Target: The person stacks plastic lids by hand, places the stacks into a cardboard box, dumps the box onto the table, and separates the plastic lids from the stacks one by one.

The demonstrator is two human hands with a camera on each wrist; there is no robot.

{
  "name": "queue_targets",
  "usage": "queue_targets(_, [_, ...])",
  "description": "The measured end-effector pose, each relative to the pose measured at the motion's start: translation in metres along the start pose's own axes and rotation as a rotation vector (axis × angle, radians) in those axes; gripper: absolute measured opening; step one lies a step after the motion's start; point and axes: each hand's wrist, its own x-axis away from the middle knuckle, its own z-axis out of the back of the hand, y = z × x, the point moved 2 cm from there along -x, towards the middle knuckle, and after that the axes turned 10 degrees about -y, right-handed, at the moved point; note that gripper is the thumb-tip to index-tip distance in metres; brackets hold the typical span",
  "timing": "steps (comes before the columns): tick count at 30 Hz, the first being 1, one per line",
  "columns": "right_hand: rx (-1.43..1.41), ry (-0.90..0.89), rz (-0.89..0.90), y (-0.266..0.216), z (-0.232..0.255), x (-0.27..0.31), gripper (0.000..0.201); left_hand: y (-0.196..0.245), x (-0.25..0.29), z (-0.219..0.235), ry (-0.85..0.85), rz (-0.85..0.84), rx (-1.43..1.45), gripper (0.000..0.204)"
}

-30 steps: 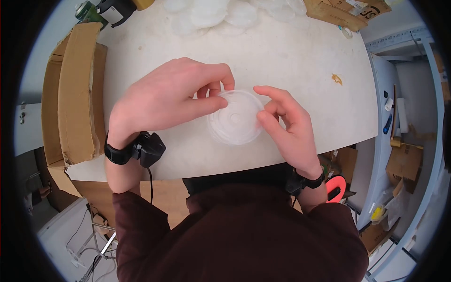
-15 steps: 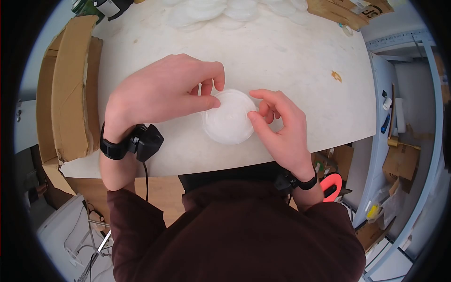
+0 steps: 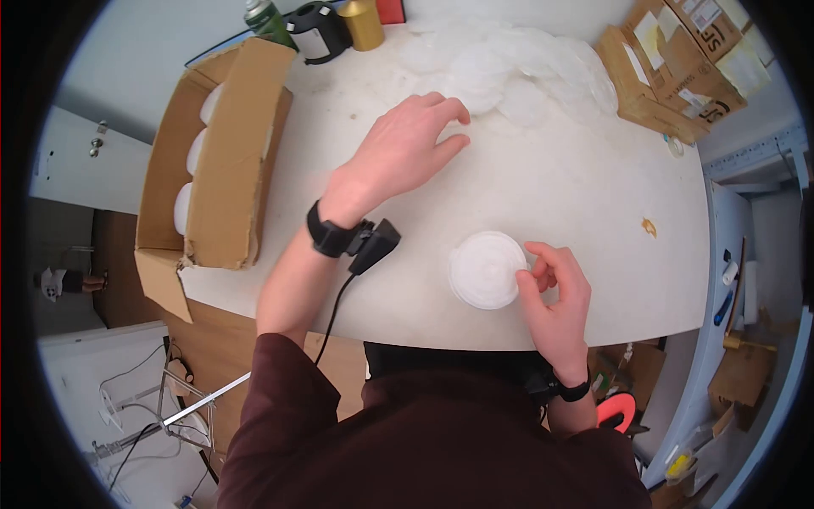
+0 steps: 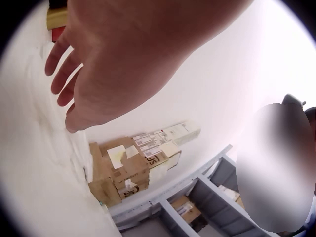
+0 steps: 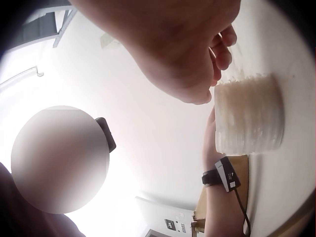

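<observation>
A round stack of translucent plastic lids (image 3: 487, 270) stands on the white table near its front edge. From the side, in the right wrist view, the stack (image 5: 249, 116) shows many thin ridged layers. My right hand (image 3: 555, 293) is at the stack's right rim, its fingers loosely bent and the thumb tip right at the top edge. Away from the stack, my left hand (image 3: 411, 140) is over the table with fingers spread and nothing in them. Just beyond it lies a loose pile of similar translucent lids (image 3: 543, 76).
At the left is a long cardboard box (image 3: 233, 161) holding several white round things (image 3: 193, 153). Taped cartons (image 3: 678, 76) stand at the back right. A green can (image 3: 267, 21), a black container (image 3: 320, 34) and a gold container (image 3: 363, 24) stand at the back left.
My left hand has left the stack and moved forward toward the lid pile. The right hand stays at the stack's rim. The head view has shifted, bringing more of the back and the box's contents into sight.
</observation>
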Motion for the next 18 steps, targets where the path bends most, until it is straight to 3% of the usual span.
queue_targets(2, [-0.04,0.011,-0.012,0.003,0.002,0.002,0.034,-0.032,-0.007,-0.012,0.473,0.08,-0.441,0.031])
queue_targets(5, [-0.051,-0.004,0.005,0.002,0.005,0.004,0.035,-0.063,-0.008,-0.025,0.379,0.202,-0.464,0.034])
queue_targets(6, [-0.054,-0.016,0.005,0.002,0.005,0.004,0.035,-0.056,-0.008,-0.017,0.382,0.2,-0.468,0.034])
queue_targets(8, [-0.063,-0.014,0.02,0.001,0.006,0.004,0.034,-0.048,-0.008,-0.005,0.188,0.334,-0.32,0.031])
queue_targets(11, [-0.079,-0.017,0.039,0.0,0.006,0.005,0.033,-0.044,-0.011,-0.001,0.122,0.365,-0.35,0.022])
queue_targets(12, [-0.082,-0.023,0.047,-0.001,0.006,0.005,0.033,-0.044,-0.011,-0.003,0.121,0.357,-0.346,0.022])
queue_targets(14, [-0.081,-0.033,0.031,-0.002,0.006,0.006,0.032,-0.041,-0.006,-0.009,0.297,0.241,-0.4,0.01])
queue_targets(18, [-0.094,-0.057,0.038,-0.006,0.007,0.004,0.03,-0.039,-0.006,-0.004,0.291,0.177,-0.371,0.006])
